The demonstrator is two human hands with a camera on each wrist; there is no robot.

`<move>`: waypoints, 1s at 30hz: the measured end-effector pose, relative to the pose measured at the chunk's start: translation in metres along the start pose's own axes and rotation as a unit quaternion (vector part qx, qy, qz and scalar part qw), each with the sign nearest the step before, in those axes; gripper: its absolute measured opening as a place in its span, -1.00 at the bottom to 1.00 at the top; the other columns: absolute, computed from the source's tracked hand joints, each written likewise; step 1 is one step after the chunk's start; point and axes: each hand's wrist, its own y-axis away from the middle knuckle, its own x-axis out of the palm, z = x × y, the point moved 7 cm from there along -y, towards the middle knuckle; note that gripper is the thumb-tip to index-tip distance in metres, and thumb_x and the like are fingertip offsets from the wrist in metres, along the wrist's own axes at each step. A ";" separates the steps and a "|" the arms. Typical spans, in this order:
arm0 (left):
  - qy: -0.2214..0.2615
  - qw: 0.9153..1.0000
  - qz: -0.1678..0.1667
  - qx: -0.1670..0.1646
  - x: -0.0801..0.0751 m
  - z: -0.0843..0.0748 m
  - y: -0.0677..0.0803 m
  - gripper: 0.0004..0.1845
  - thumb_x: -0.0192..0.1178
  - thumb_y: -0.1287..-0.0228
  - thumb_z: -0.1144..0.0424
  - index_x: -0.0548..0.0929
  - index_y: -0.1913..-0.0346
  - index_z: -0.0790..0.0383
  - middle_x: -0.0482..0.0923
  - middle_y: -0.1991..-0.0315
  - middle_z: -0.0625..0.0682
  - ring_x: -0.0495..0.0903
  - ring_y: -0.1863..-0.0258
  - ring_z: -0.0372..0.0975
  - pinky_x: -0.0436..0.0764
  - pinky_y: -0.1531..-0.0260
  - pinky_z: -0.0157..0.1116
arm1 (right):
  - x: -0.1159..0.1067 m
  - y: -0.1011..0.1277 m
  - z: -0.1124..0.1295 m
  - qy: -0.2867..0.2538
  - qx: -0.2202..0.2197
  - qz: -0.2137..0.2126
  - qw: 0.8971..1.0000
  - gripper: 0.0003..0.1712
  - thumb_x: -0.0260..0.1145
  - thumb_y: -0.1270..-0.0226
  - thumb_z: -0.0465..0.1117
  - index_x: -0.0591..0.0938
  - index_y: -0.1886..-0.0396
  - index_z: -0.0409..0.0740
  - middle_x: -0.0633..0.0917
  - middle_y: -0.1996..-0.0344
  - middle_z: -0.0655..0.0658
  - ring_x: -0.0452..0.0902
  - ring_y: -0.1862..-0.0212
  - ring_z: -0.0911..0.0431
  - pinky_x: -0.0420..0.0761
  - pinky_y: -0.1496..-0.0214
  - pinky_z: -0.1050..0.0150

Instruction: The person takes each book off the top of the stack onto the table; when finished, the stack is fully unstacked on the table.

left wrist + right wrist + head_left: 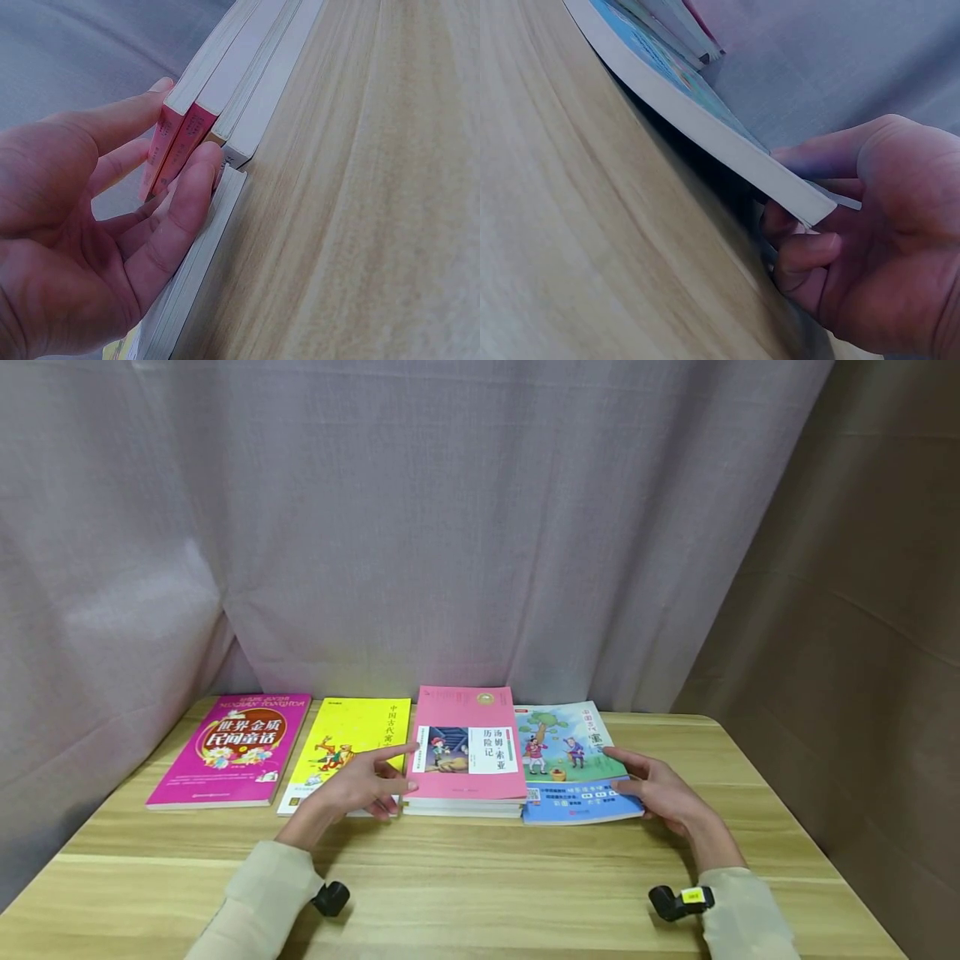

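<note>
A stack of books topped by a pink book (453, 706) stands in the middle of the table in the head view. My left hand (360, 785) is at its left side, fingers fairly straight and touching the spines (191, 135). Part of that hand is over a yellow book (337, 727). To the right of the stack is a green and blue picture-cover book (555, 760). My right hand (667, 789) grips its right edge, with some fingers curled underneath. In the right wrist view that book's edge (705, 131) is tilted up off the table.
A magenta book (217, 781) lies at the far left, beside the yellow one. The wooden table (480, 885) stretches in front of the books. A grey curtain (450, 527) hangs right behind them, and a brown one (855, 610) is at the right.
</note>
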 end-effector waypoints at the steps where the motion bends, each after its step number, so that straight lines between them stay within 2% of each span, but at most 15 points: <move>1: -0.001 1.000 -0.001 0.000 0.000 0.000 0.000 -0.21 0.44 -0.39 0.19 0.38 -0.61 -0.16 0.56 0.08 0.19 0.67 0.44 -0.10 0.76 0.41 -0.25 | 0.000 0.000 0.000 0.002 0.000 -0.001 1.000 -0.20 0.27 -0.50 -0.32 0.26 -0.68 -0.14 0.33 -0.52 -0.50 0.68 0.35 0.12 0.42 0.60 0.37; 6: -0.001 1.000 -0.001 0.000 0.000 0.000 0.001 -0.21 0.44 -0.39 0.19 0.37 -0.61 -0.16 0.56 0.08 0.19 0.67 0.44 -0.10 0.76 0.41 -0.26 | -0.001 0.001 0.001 0.008 0.001 -0.006 1.000 -0.20 0.27 -0.50 -0.32 0.26 -0.67 -0.14 0.33 -0.51 -0.51 0.67 0.35 0.13 0.42 0.60 0.37; 9: 0.002 1.000 0.001 0.002 0.000 0.000 0.001 -0.22 0.43 -0.40 0.19 0.38 -0.61 -0.16 0.56 0.08 0.19 0.66 0.44 -0.10 0.75 0.42 -0.26 | -0.002 0.001 0.001 0.018 0.008 -0.010 1.000 -0.19 0.29 -0.49 -0.31 0.26 -0.67 -0.13 0.31 -0.53 -0.51 0.68 0.28 0.08 0.47 0.55 0.35; 11: 0.002 1.000 0.002 0.002 0.000 0.000 0.000 -0.22 0.43 -0.40 0.18 0.38 -0.61 -0.16 0.56 0.08 0.19 0.66 0.44 -0.10 0.75 0.42 -0.26 | -0.003 0.001 0.002 0.045 0.009 -0.017 0.999 -0.20 0.32 -0.47 -0.28 0.30 -0.66 -0.13 0.30 -0.54 -0.51 0.68 0.16 0.02 0.57 0.39 0.32; 13: 0.003 1.000 0.003 0.002 0.000 0.000 0.000 -0.22 0.44 -0.39 0.17 0.37 -0.61 -0.17 0.56 0.08 0.19 0.66 0.44 -0.10 0.75 0.42 -0.26 | -0.005 0.001 0.006 0.091 0.001 -0.026 0.996 -0.22 0.35 -0.45 -0.24 0.35 -0.62 -0.18 0.32 -0.53 -0.52 0.65 -0.05 -0.14 0.70 0.07 0.14; 15: 0.003 1.000 0.004 0.001 0.000 0.000 0.000 -0.22 0.44 -0.40 0.17 0.37 -0.61 -0.17 0.56 0.07 0.19 0.66 0.44 -0.10 0.76 0.41 -0.26 | -0.007 0.003 0.011 0.146 -0.012 -0.038 0.989 -0.25 0.38 -0.44 -0.20 0.41 -0.57 -0.24 0.39 -0.48 -0.53 0.56 -0.24 -0.30 0.65 -0.20 -0.10; 17: 0.004 1.000 0.004 0.000 0.000 0.000 0.000 -0.22 0.44 -0.40 0.17 0.37 -0.61 -0.18 0.56 0.07 0.19 0.67 0.43 -0.10 0.76 0.41 -0.26 | -0.010 0.005 0.019 0.190 -0.030 -0.051 0.980 -0.27 0.40 -0.43 -0.18 0.45 -0.52 -0.31 0.47 -0.41 -0.55 0.47 -0.34 -0.40 0.60 -0.26 -0.24; 20: 0.004 1.000 0.003 -0.002 0.000 0.000 0.000 -0.22 0.44 -0.39 0.16 0.38 -0.61 -0.19 0.55 0.06 0.19 0.67 0.43 -0.10 0.76 0.41 -0.25 | -0.013 0.010 0.030 0.215 -0.045 -0.069 0.973 -0.27 0.39 -0.46 -0.15 0.44 -0.52 -0.33 0.53 -0.36 -0.55 0.55 -0.27 -0.40 0.65 -0.17 -0.21; 23: 0.004 1.000 0.000 -0.005 -0.001 0.000 0.000 -0.21 0.45 -0.38 0.16 0.38 -0.61 -0.19 0.55 0.06 0.19 0.67 0.43 -0.10 0.76 0.41 -0.25 | -0.013 0.015 0.042 0.211 -0.059 -0.084 0.972 -0.27 0.36 -0.51 -0.08 0.42 -0.55 -0.28 0.55 -0.35 -0.51 0.62 -0.15 -0.31 0.65 -0.06 -0.06; 27: 0.004 1.000 -0.001 -0.004 -0.001 0.000 0.000 -0.21 0.44 -0.39 0.17 0.38 -0.61 -0.19 0.55 0.07 0.19 0.68 0.43 -0.10 0.76 0.41 -0.25 | -0.002 0.018 0.061 0.181 -0.094 -0.087 0.975 -0.32 0.34 -0.55 -0.06 0.46 -0.54 -0.22 0.64 -0.27 -0.44 0.64 -0.02 -0.17 0.64 0.04 0.10; 30: 0.002 1.000 -0.002 -0.003 0.000 0.000 0.000 -0.21 0.44 -0.39 0.17 0.38 -0.61 -0.18 0.56 0.08 0.19 0.68 0.43 -0.10 0.76 0.41 -0.25 | 0.011 0.017 0.072 0.140 -0.115 -0.069 0.981 -0.36 0.35 -0.56 -0.07 0.50 -0.52 -0.18 0.69 -0.19 -0.39 0.64 0.12 -0.09 0.68 0.17 0.18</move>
